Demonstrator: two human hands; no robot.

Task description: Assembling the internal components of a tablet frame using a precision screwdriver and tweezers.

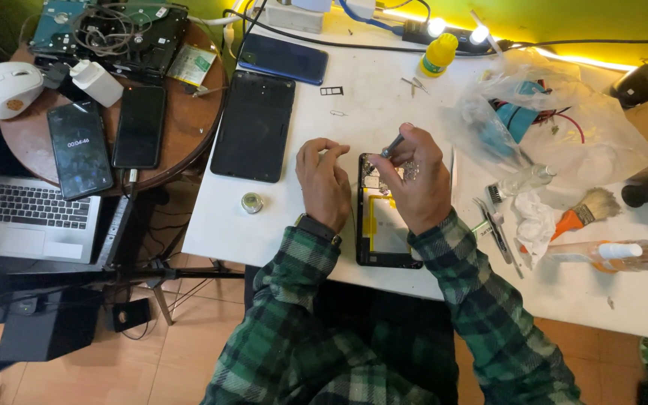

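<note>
Both hands work at the centre of the frame over an opened smartphone [381,225] lying face down on the white surface [279,225]. At its left edge the left hand [324,182] rests with fingers curled, steadying the frame. Over the phone's upper end the right hand [414,180] is closed around a small screwdriver [393,145], tip pointing down toward the exposed parts; the yellow inside of the phone shows below the hands.

From the left of the frame: one laptop [30,217] at lower left, and above it a round wooden table [181,127] carrying one white mouse [7,88], two dark phones [106,142] side by side and two bare hard drives [110,30] at the top. On the white surface, left of the hands, lie one black tablet [253,126], one blue phone [283,58] above it and one small round tin [252,202]. Right of the hands: one yellow bottle [438,55], one clear plastic bag [564,120], tweezers [495,229], one orange-handled brush [588,210] and one spray bottle [624,253].
</note>
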